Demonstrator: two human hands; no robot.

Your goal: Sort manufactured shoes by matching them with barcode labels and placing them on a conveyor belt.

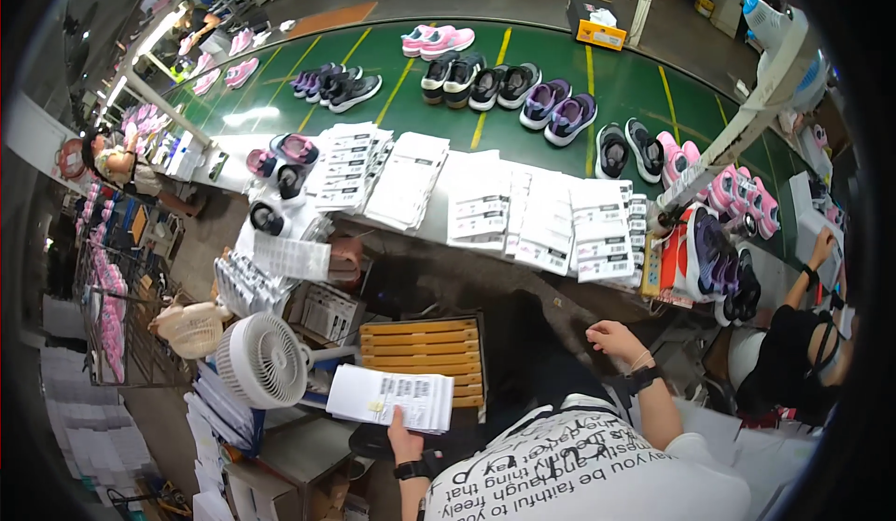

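Observation:
A stack of white printed sheets (392, 398) with barcode labels lies in my left hand (405, 439), which grips its near edge with the thumb on top. The stack is beside a white fan (261, 361) and partly over a slatted wooden seat (420, 348). My right hand (619, 342) hovers in front of the table edge, fingers curled in, with nothing visible in them. Beyond it, a pile of white labelled sheets (602, 232) rests on the near table edge. More such piles (406, 180) stand to its left.
Pairs of shoes (558, 112) stand along the green conveyor belt (392, 115) with yellow lines. A metal post (737, 115) slants over the right side. A co-worker (793, 353) sits at the right; another person (117, 162) works at the far left. A box (597, 22) stands on the belt's far edge.

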